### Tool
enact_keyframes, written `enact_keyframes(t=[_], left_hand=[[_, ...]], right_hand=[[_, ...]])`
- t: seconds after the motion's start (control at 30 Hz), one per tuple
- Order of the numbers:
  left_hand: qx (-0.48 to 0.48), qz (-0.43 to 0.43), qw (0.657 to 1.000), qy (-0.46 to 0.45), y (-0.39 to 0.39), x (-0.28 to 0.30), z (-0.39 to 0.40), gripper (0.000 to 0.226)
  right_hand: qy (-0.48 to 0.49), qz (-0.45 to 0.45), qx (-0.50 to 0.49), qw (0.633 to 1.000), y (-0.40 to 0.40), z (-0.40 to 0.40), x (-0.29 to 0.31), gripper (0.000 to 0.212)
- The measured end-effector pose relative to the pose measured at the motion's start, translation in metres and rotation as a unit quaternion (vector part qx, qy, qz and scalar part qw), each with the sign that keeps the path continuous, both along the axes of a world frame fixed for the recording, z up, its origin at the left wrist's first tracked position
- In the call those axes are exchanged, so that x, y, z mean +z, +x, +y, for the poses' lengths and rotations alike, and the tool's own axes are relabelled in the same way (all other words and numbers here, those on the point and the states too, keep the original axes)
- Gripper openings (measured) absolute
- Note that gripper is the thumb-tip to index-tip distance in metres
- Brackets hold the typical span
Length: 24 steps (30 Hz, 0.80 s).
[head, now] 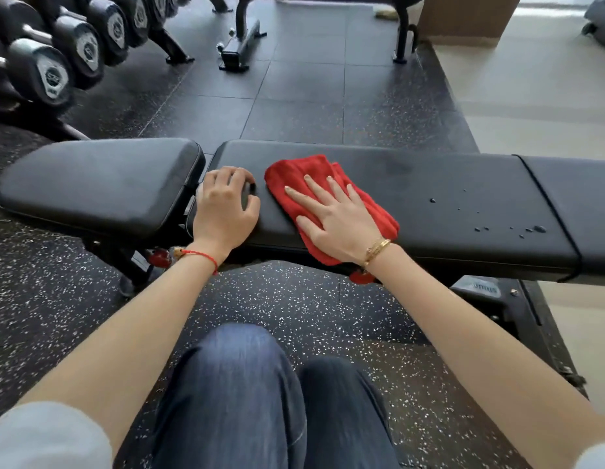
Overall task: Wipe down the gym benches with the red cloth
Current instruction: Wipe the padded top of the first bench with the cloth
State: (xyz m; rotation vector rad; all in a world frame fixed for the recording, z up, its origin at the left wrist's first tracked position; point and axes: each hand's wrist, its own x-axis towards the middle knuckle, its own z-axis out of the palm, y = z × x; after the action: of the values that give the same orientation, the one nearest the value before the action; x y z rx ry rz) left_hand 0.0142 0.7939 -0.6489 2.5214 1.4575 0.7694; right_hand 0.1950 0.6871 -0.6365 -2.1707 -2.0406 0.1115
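Lying across the bench (446, 211): cloth (294, 177) under the right hand (335, 218), left hand (223, 211) resting just beside it at the left. Sitting further right on the pad, droplets (531, 229). Standing behind at far left, dumbbell rack (57, 59).

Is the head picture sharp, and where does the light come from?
Head view: daylight falls from the upper right; the bench pad shows a soft sheen; the red cloth and droplets are sharp; the dumbbells look stretched by wide-angle distortion.

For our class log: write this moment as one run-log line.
right hand flat on red cloth | left hand resting on bench | droplets unwiped
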Motion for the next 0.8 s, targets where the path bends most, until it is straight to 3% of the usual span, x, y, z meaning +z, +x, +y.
enact_keyframes(t=[0.13,0.33,0.53,0.8], left_hand=[[0.003,0.001,1.000,0.012,0.002,0.000,-0.003,0.027],[0.011,0.005,1.000,0.017,0.006,-0.002,-0.003,0.030],[0.014,0.007,1.000,0.022,0.006,-0.003,-0.002,0.028],[0.002,0.004,1.000,0.021,0.004,-0.003,-0.003,0.030]], right_hand=[[-0.016,0.015,-0.034,0.999,0.049,-0.004,0.002,0.054],[-0.070,0.013,-0.101,0.992,0.068,0.062,0.007,0.053],[-0.065,0.026,-0.043,0.997,0.014,0.102,0.010,0.053],[-0.021,0.014,0.055,0.998,0.012,0.037,0.004,0.053]])
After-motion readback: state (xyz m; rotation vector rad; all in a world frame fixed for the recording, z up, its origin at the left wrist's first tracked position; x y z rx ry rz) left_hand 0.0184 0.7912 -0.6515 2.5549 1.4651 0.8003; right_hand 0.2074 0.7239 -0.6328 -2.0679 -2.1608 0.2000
